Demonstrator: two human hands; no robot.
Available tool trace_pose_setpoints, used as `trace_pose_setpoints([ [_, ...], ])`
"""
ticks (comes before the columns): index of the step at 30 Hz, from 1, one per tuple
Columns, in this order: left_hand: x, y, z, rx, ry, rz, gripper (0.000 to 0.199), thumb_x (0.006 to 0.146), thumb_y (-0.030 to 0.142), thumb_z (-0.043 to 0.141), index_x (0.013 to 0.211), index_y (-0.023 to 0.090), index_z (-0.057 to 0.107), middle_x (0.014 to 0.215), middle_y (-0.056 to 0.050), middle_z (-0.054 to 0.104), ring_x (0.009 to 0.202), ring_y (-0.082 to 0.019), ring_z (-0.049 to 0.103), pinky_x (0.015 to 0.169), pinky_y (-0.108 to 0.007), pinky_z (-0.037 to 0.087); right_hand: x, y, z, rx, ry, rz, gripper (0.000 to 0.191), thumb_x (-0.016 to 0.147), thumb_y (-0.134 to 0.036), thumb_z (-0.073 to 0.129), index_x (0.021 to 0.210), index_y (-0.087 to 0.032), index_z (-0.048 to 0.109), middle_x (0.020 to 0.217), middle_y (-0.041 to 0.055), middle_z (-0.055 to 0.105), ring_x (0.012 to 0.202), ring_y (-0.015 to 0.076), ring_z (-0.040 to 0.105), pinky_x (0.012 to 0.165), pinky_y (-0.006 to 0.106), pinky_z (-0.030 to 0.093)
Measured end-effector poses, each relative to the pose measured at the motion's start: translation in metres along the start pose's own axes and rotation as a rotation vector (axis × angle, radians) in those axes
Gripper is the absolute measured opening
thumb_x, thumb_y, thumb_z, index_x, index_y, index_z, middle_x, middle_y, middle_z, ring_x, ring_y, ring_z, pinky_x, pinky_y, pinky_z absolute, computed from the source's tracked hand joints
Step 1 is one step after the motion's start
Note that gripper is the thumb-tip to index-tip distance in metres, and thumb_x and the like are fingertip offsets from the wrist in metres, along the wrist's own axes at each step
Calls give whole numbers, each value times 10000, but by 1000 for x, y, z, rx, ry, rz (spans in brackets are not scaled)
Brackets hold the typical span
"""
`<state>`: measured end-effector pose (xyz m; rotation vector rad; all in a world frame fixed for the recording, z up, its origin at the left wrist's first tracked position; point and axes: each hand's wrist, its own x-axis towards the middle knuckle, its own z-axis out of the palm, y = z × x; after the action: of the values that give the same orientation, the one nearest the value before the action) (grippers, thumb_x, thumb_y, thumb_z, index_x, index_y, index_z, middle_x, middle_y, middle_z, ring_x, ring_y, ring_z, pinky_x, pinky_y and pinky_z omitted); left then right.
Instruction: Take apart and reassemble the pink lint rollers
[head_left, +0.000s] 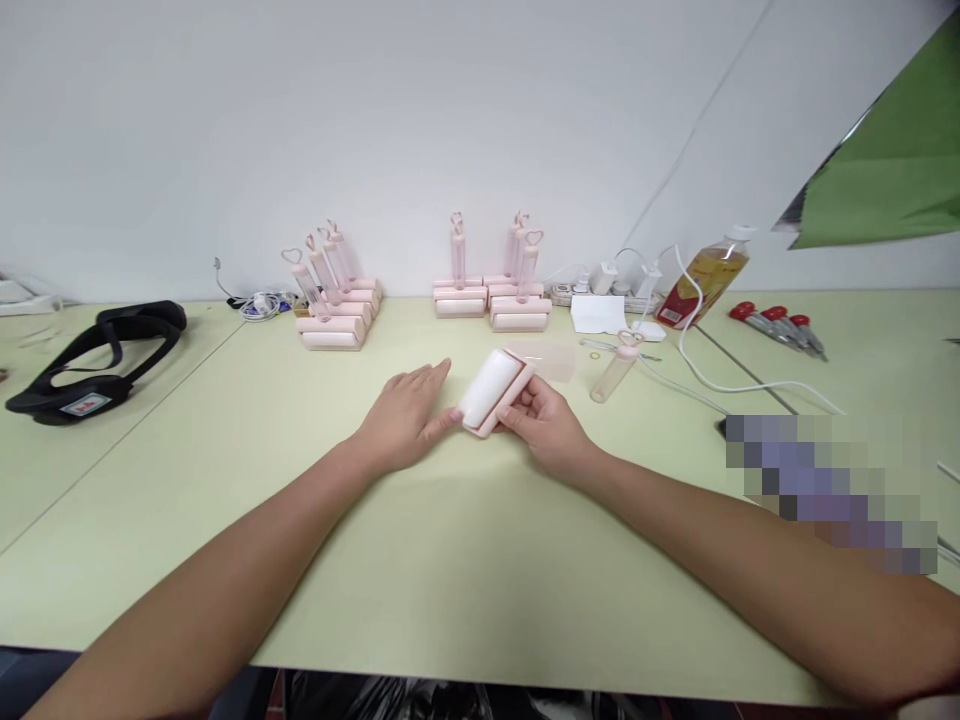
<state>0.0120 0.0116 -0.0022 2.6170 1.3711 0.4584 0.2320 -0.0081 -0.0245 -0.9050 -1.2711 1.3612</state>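
A pink lint roller head with a white roll (491, 388) is tilted over the middle of the table, gripped along its pink side by my right hand (546, 425). My left hand (409, 415) lies beside it with fingers stretched out, the thumb touching or almost touching the roll's near left end. Right of my right hand, a clear tube handle with a pink heart-shaped loop (616, 370) lies on the table. Behind the roller head, a translucent pink cover (551, 360) rests flat.
Pink lint rollers with upright handles stand in groups at the back left (330, 332) and back centre (520, 315). A drink bottle (705, 278), white cables (739, 388) and red-capped tubes (780, 328) are on the right. A black headset strap (97, 365) lies left.
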Motion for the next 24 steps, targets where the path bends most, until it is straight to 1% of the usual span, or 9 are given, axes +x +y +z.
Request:
trace_pose_setpoints([
  [3,-2,9,-1,-306,-9,49,859,880,574,468,1530,171,76,1417,-131,493,1235,-285,515,999,-394,426,-8,0,2,-43,-223,-51,434,798,-316,703,1177,-209,522,1122,92,637,1006,229,624,885,418,526],
  [5,-4,15,-1,-431,-28,39,870,845,542,531,1521,199,106,1346,-98,555,1126,-262,585,919,-345,474,-11,-1,1,-150,-269,-89,372,837,-319,657,1172,-205,539,1113,95,645,997,231,626,891,421,514],
  [7,-5,17,-2,-460,-11,-6,800,828,488,547,1495,219,195,1302,-74,579,1060,-250,606,875,-331,486,-12,-3,-3,-343,-169,-159,348,852,-314,621,1181,-222,553,1118,91,644,1015,241,610,919,441,487],
  [11,-6,9,-4,-428,26,-105,660,831,438,509,1430,231,327,1231,-55,602,993,-244,610,821,-339,493,-4,-8,-16,-791,151,-329,330,846,-288,560,1175,-255,565,1222,94,577,1159,282,514,997,497,403],
  [13,-5,3,-4,-420,45,-132,648,835,442,503,1424,231,335,1249,-56,592,1017,-247,602,825,-338,493,0,-8,-22,-946,187,-348,376,836,-280,540,1210,-240,542,1306,117,508,1248,307,434,1024,525,368],
  [15,-4,-1,-2,-406,67,-156,672,836,459,507,1437,228,315,1283,-62,576,1045,-250,597,835,-337,494,2,-5,-25,-1067,167,-333,431,820,-278,545,1246,-218,517,1382,142,433,1306,332,357,1046,553,333],
  [18,-2,-5,2,-366,65,-193,693,847,512,491,1451,230,301,1287,-68,583,1044,-256,607,822,-341,502,1,-4,-24,-1162,133,-378,424,821,-277,543,1241,-220,515,1411,150,394,1321,351,328,1040,571,325],
  [21,0,-7,3,-306,41,-245,670,854,536,477,1436,227,355,1299,-79,591,1064,-273,612,838,-358,500,0,-18,-24,-1192,184,-599,342,844,-263,516,1185,-239,535,1355,145,440,1286,341,381,1033,563,323],
  [24,1,-5,3,-227,39,-304,614,855,517,482,1386,208,451,1316,-91,588,1101,-291,601,875,-370,487,2,-44,-36,-1241,340,-835,339,830,-277,541,1166,-239,534,1321,143,455,1274,352,398,1044,571,287],
])
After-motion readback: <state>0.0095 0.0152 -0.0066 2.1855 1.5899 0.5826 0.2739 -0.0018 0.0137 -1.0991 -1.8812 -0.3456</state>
